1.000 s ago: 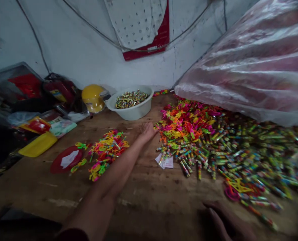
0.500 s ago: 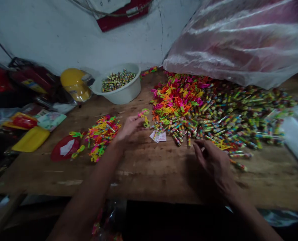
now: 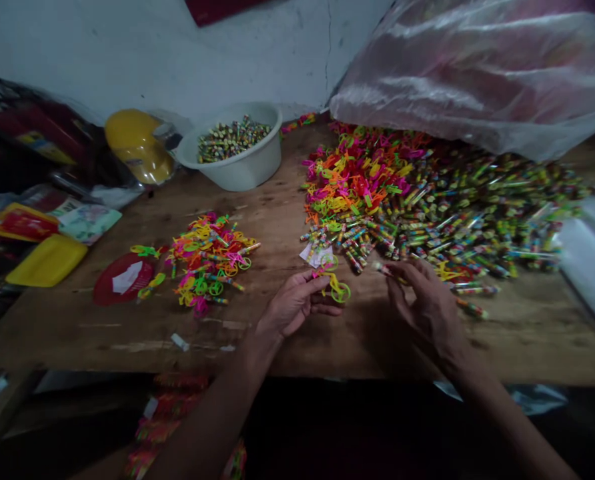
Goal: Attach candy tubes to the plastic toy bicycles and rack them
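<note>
My left hand [image 3: 295, 303] pinches a small plastic toy bicycle [image 3: 339, 291] with yellow and green parts and a bit of pink, above the wooden table [image 3: 347, 350]. In my right hand [image 3: 425, 303] is a small printed tube [image 3: 381, 268], gripped between thumb and fingers with its pale end pointing at the toy. The tube and the toy are apart. Behind my right hand spreads a big heap of similar tubes [image 3: 457, 220]. Bright plastic toys [image 3: 362, 177] lie against that heap. A smaller pile of toys with tubes among them [image 3: 207, 260] lies left of my left hand.
A white basin [image 3: 247, 163] of tubes stands near the wall. A clear plastic bag [image 3: 457, 80] bulges over the heap. At the left are a yellow cap-like object [image 3: 135, 143], a red disc [image 3: 107, 287] and a yellow packet [image 3: 47, 261]. A paper slip [image 3: 310, 255] lies mid-table.
My left hand has moved right and toward me with the toy bicycle, closer to my right hand. A tube now shows in my right hand's fingers. The view has shifted slightly downward.
</note>
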`<action>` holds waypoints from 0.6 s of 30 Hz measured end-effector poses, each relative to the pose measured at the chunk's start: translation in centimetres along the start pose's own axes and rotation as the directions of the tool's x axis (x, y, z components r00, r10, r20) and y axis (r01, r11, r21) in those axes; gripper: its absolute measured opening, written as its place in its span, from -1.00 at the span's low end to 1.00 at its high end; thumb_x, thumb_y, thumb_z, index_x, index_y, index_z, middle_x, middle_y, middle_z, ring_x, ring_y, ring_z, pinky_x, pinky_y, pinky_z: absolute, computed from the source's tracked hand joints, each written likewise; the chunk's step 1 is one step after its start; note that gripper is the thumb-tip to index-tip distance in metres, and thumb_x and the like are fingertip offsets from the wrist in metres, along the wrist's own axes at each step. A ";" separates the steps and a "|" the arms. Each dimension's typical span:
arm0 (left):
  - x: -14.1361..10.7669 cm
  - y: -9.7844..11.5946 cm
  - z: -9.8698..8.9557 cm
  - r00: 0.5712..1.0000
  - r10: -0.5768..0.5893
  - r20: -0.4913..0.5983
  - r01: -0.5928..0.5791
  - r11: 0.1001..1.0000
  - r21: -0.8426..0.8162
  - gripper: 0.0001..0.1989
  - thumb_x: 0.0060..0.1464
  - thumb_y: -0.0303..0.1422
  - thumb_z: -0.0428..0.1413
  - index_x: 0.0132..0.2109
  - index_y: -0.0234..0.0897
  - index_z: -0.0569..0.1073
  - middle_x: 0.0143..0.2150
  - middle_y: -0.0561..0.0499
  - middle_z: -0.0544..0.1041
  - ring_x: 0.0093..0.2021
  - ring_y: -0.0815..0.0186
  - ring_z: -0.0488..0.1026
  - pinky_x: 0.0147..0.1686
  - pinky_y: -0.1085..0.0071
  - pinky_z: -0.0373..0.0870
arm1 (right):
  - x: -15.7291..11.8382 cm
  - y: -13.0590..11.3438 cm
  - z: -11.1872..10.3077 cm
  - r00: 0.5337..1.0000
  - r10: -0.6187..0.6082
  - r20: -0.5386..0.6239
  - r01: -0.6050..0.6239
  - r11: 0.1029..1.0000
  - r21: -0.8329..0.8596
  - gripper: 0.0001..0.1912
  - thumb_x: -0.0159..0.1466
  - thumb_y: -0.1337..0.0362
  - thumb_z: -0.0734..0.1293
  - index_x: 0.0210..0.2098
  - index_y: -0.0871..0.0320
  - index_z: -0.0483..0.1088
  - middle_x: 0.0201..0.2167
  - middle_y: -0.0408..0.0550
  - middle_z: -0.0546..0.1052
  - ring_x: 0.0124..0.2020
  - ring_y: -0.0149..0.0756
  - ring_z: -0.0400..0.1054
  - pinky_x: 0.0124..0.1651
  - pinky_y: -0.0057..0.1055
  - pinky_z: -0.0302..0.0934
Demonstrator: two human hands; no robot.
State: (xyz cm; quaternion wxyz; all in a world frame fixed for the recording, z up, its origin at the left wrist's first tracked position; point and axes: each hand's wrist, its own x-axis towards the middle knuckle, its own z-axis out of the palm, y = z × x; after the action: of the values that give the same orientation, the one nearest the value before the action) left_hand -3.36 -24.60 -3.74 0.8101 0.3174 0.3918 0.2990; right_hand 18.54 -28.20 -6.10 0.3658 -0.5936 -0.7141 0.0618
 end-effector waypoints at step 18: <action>1.9 -2.2 3.2 1.000 -0.027 0.000 0.027 0.993 0.118 -0.70 -0.01 -0.28 0.18 -0.15 -0.38 0.45 -0.40 0.00 0.46 -0.49 0.43 0.40 -0.65 0.58 0.35 | -2.1 -1.1 -0.1 0.984 0.174 0.045 -0.176 0.883 0.436 -0.81 0.27 0.31 0.24 -0.14 0.13 0.41 -0.22 -0.04 0.52 -0.20 -0.30 0.40 -0.13 -0.36 0.28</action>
State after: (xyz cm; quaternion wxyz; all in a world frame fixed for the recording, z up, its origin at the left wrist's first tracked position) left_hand 0.79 -25.46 -4.73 0.7942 0.3596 0.4126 0.2640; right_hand 17.75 -30.44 -6.37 0.4813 -0.5578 -0.6263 0.2549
